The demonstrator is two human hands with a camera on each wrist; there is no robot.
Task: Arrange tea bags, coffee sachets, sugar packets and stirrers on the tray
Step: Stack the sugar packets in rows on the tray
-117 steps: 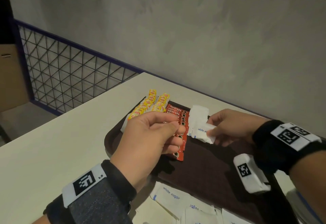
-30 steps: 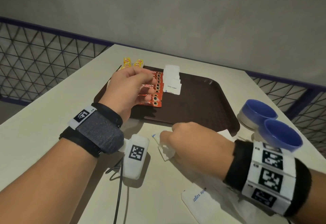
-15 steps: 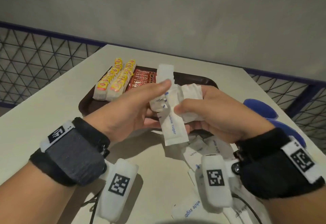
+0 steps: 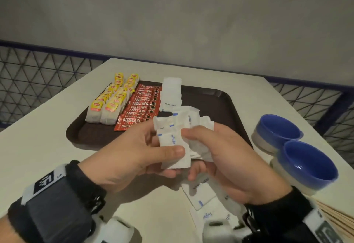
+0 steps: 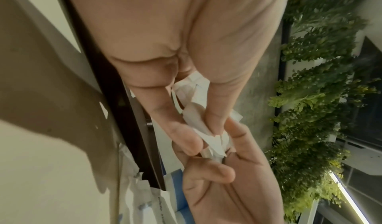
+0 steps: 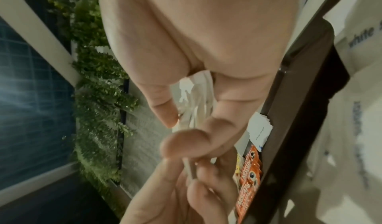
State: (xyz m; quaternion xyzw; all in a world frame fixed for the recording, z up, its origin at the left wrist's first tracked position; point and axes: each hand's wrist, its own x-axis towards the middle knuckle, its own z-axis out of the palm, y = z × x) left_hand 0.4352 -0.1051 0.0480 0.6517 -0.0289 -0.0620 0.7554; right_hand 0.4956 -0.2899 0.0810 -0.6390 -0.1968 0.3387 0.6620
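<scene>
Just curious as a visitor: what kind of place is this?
Probably a café or hotel refreshment corner: a brown tray of tea bags and Nescafé sachets, a grey concrete wall, and a leafy plant wall.

1 tray (image 4: 220, 97), 2 blue bowls (image 4: 278, 130), 2 rows tea bags (image 4: 110, 101), 1 row coffee sachets (image 4: 138, 106). Sugar pkts (image 4: 172, 137) & stirrers (image 4: 333, 217): too bunched to count.

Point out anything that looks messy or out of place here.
The sugar packets held between the left hand and right hand are a crumpled, uneven bunch. More loose packets lie scattered on the table, off the tray.
</scene>
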